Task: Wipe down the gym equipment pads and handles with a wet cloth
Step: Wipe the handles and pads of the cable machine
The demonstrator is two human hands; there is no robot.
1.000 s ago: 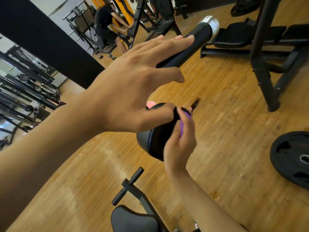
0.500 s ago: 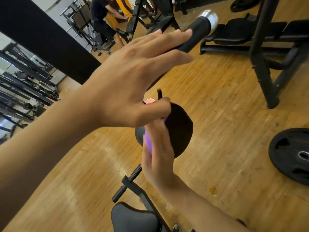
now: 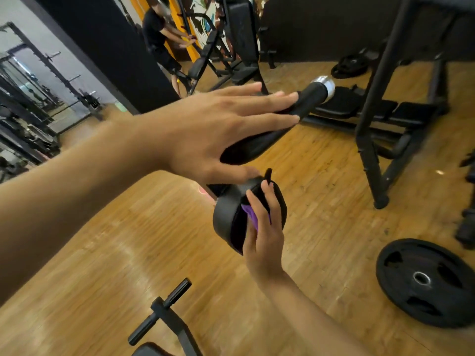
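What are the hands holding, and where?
Nothing is gripped. The right hand presses a purple cloth on the round pad's end; the left hand rests open on the black bar.

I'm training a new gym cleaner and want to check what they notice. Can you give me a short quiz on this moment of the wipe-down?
1. True or false: the right hand presses a purple cloth against the end face of the round black pad.
2. The left hand is: A) gripping a dumbbell; B) open, fingers stretched along the black handle; C) holding a spray bottle.
3. What black thing lies flat on the wooden floor at the right?

Key: 1 true; 2 B; 3 a weight plate.
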